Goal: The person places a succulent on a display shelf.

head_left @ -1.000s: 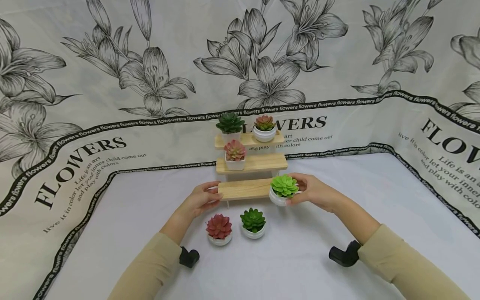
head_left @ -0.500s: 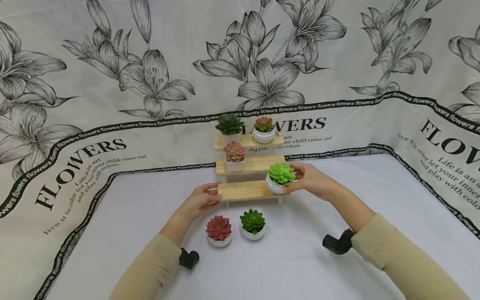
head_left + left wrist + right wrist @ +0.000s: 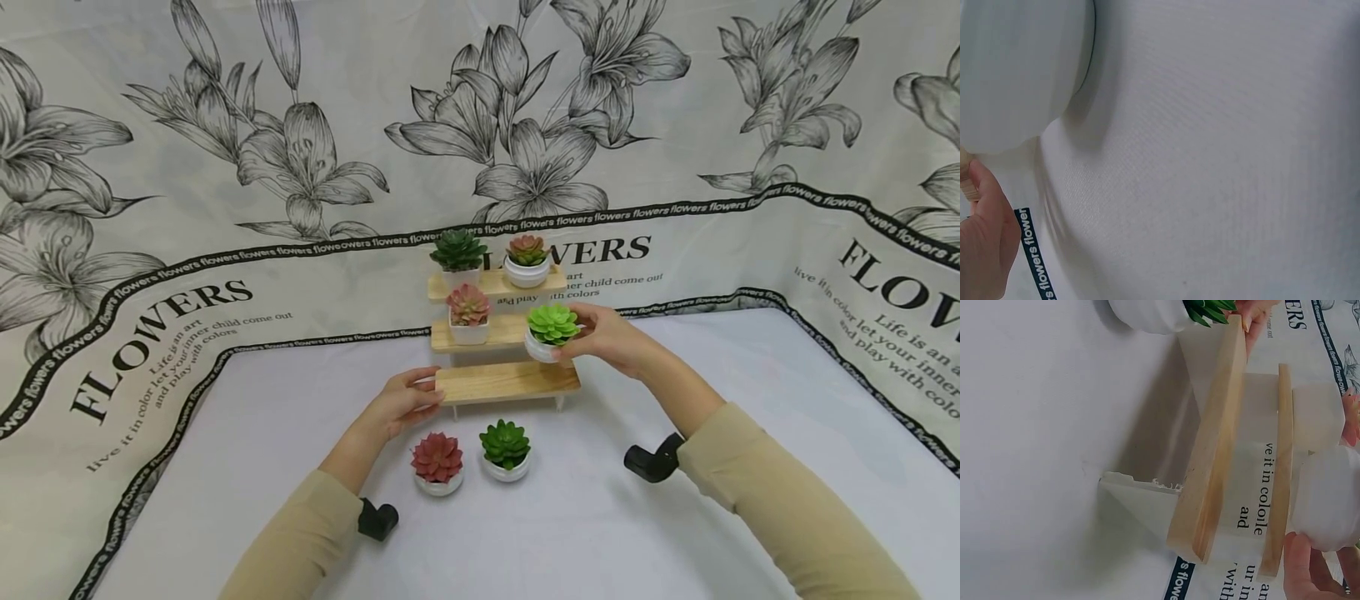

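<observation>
My right hand (image 3: 611, 340) grips the white round pot (image 3: 1327, 497) of a bright green succulent (image 3: 552, 323) at the right end of the middle board (image 3: 504, 335) of a stepped wooden shelf. Whether the pot rests on that board or hovers just over it, I cannot tell. At the left end of the bottom board (image 3: 510, 383), my left hand (image 3: 401, 404) pinches the wood between thumb and fingers. A pink succulent (image 3: 469, 310) in a square white pot stands on the middle board's left part.
The top board carries a dark green succulent (image 3: 459, 253) and an orange-red one (image 3: 527, 255). In front of the shelf, a red succulent (image 3: 438, 460) and a green one (image 3: 506, 446) stand on the white cloth (image 3: 600, 517). Flower-printed fabric (image 3: 337, 150) hangs behind.
My right hand has carried the bright green succulent up and slightly left, from the bottom board's right end to the middle board's. My left hand has stayed on the bottom board.
</observation>
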The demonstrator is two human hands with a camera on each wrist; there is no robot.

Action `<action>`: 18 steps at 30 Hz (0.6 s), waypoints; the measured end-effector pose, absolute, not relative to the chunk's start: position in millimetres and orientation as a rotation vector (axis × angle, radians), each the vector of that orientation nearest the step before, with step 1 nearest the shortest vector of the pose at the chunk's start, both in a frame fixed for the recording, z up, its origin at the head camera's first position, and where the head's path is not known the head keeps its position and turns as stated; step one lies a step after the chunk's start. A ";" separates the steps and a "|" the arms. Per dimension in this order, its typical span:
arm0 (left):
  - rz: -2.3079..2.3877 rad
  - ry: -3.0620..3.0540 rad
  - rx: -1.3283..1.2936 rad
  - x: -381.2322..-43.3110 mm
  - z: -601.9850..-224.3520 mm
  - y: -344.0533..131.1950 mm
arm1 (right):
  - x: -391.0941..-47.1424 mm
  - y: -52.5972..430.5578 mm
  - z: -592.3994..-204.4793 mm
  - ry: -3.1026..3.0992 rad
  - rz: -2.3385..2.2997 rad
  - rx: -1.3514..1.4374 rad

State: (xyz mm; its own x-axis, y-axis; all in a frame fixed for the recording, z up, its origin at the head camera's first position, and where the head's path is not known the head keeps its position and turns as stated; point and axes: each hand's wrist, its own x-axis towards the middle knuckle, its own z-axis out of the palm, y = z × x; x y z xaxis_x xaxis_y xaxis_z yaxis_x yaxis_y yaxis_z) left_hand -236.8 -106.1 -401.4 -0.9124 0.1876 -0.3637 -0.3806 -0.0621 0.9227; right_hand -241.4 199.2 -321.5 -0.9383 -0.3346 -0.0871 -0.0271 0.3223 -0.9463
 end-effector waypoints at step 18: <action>2.034 1.832 -0.229 -237.5 -400.9 -105.7 | -262.7 186.1 -317.2 2.326 -1.697 -0.266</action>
